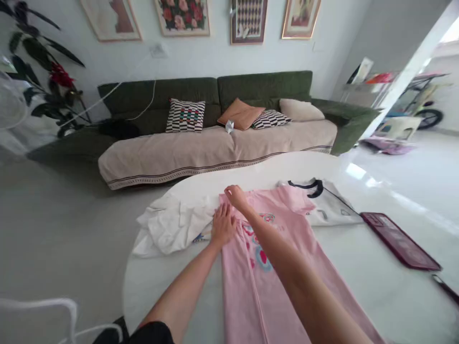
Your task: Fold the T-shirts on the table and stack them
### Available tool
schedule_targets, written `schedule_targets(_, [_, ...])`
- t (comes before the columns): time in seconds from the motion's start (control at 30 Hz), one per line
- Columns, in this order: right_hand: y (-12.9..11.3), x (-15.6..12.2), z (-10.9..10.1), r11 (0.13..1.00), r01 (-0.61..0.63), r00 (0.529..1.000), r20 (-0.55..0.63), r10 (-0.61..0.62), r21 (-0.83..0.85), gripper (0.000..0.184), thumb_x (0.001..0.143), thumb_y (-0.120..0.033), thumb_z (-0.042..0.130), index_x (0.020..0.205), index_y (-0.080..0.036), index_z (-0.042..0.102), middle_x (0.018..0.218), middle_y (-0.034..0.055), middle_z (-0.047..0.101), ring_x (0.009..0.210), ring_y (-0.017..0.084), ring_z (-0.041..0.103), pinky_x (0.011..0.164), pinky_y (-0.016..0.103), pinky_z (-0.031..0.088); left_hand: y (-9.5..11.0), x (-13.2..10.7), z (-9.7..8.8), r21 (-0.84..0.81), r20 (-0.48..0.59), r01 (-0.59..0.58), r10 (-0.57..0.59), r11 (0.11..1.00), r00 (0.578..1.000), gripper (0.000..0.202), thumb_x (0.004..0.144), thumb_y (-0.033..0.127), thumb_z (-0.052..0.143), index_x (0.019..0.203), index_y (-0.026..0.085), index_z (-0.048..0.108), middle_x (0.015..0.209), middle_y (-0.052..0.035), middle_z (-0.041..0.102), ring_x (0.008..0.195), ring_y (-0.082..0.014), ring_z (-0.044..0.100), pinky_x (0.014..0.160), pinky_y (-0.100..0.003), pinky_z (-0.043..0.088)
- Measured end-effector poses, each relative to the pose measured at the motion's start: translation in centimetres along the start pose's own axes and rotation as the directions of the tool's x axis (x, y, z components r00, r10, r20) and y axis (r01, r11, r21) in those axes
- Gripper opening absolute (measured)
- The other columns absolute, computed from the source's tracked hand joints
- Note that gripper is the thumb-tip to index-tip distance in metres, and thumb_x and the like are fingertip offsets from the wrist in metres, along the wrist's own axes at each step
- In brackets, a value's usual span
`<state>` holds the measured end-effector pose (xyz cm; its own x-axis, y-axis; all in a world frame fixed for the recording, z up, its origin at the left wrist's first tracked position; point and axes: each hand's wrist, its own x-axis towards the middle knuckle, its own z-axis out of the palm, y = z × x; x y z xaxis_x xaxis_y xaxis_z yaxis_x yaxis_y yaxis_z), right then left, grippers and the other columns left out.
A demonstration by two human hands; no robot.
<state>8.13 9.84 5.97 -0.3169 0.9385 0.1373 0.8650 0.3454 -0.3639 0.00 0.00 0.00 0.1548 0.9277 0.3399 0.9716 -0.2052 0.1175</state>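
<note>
1. Your right grip (pixel 235 197) is curled over the far left corner of the pink garment (pixel 265 291); you cannot tell from this view whether the fingers pinch the cloth.
2. Your left grip (pixel 223 225) lies palm down, fingers extended, on the garment's left edge, just nearer you than the right one.
3. The pink garment is beneath both grips and stretches from them toward you and to the right. A lengthwise fold line runs down its left part, your right forearm crosses its printed front, and a short sleeve points right.
4. Just left of your left grip, crumpled white cloth (pixel 172 224) rests on the table (pixel 154 279).
5. Right of the garment's sleeve lies a white shirt (pixel 337 210) with a black collar; farther right is a dark red case (pixel 401 241).
6. Beyond the table stands a green sofa (pixel 143 105).
</note>
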Motion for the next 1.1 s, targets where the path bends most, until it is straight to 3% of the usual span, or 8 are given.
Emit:
schedule_targets(0.2, [-1.1, 3.4, 2.4, 1.000, -0.028, 0.994, 0.104, 0.027, 0.004, 0.030, 0.085, -0.033, 0.049, 0.110, -0.017, 0.052, 0.111, 0.0065, 0.054, 0.094, 0.016, 0.055, 0.080, 0.037, 0.047, 0.0, 0.1, 0.0, 0.008, 0.022, 0.023, -0.024, 1.000, 0.999, 0.048, 0.087, 0.030, 0.031, 0.130, 0.012, 0.037, 0.138, -0.0103, 0.036, 0.129, -0.0231, 0.024, 0.106, -0.044, 0.020])
schedule_targets(0.43, [-1.2, 4.7, 3.5, 0.993, -0.110, 0.977, 0.181, 0.114, -0.030, 0.031, 0.085, -0.034, 0.049, 0.111, -0.016, 0.051, 0.111, 0.0066, 0.054, 0.094, 0.017, 0.054, 0.080, 0.038, 0.047, 0.2, 0.1, -0.5, -0.010, 0.037, 0.028, -0.028, 1.000, 0.999, 0.048, 0.086, 0.028, 0.032, 0.131, 0.010, 0.036, 0.138, -0.0114, 0.035, 0.130, -0.0236, 0.023, 0.106, -0.045, 0.020])
schedule_targets(0.73, [-1.6, 4.8, 3.6, 0.973, -0.231, 0.965, 0.128, 0.230, -0.006, 0.032, 0.084, -0.035, 0.050, 0.110, -0.015, 0.052, 0.111, 0.0065, 0.054, 0.096, 0.018, 0.054, 0.082, 0.040, 0.045, 0.3, 0.1, -0.6, -0.013, 0.039, 0.030, -0.029, 0.999, 0.999, 0.049, 0.086, 0.028, 0.031, 0.131, 0.009, 0.033, 0.140, -0.0119, 0.032, 0.130, -0.0233, 0.022, 0.106, -0.044, 0.020])
schedule_targets(0.9, [-1.4, 3.3, 3.1, 0.984, -0.174, 0.985, 0.012, 0.174, 0.040, 0.031, 0.090, -0.027, 0.033, 0.103, -0.017, 0.059, 0.111, 0.0109, 0.056, 0.109, 0.021, 0.047, 0.088, 0.038, 0.038, 0.2, 0.1, -0.4, 0.003, 0.059, 0.023, -0.024, 1.000, 0.998, 0.047, 0.088, 0.030, 0.030, 0.129, 0.010, 0.037, 0.136, -0.0125, 0.037, 0.129, -0.0239, 0.024, 0.105, -0.045, 0.020])
schedule_targets(1.0, [-0.3, 0.7, 2.5, 0.992, -0.108, 0.992, -0.060, 0.112, 0.057, 0.037, 0.090, -0.022, 0.026, 0.115, -0.019, 0.053, 0.124, 0.0104, 0.050, 0.117, 0.019, 0.041, 0.094, 0.033, 0.033, 0.1, 0.2, -0.2, 0.009, 0.049, 0.013, -0.013, 1.000, 0.999, 0.048, 0.088, 0.035, 0.028, 0.128, 0.011, 0.039, 0.137, -0.0121, 0.036, 0.129, -0.0240, 0.024, 0.105, -0.045, 0.020])
schedule_targets(1.1, [1.1, -2.5, 2.5, 0.997, -0.055, 0.995, -0.085, 0.060, 0.060, 0.039, 0.089, -0.024, 0.028, 0.122, -0.016, 0.047, 0.134, 0.0110, 0.040, 0.125, 0.020, 0.031, 0.100, 0.037, 0.026, 0.0, 0.2, 0.0, 0.014, 0.059, 0.022, -0.023, 1.000, 0.998, 0.051, 0.088, 0.038, 0.026, 0.131, 0.011, 0.035, 0.138, -0.0115, 0.035, 0.129, -0.0236, 0.024, 0.105, -0.044, 0.020])
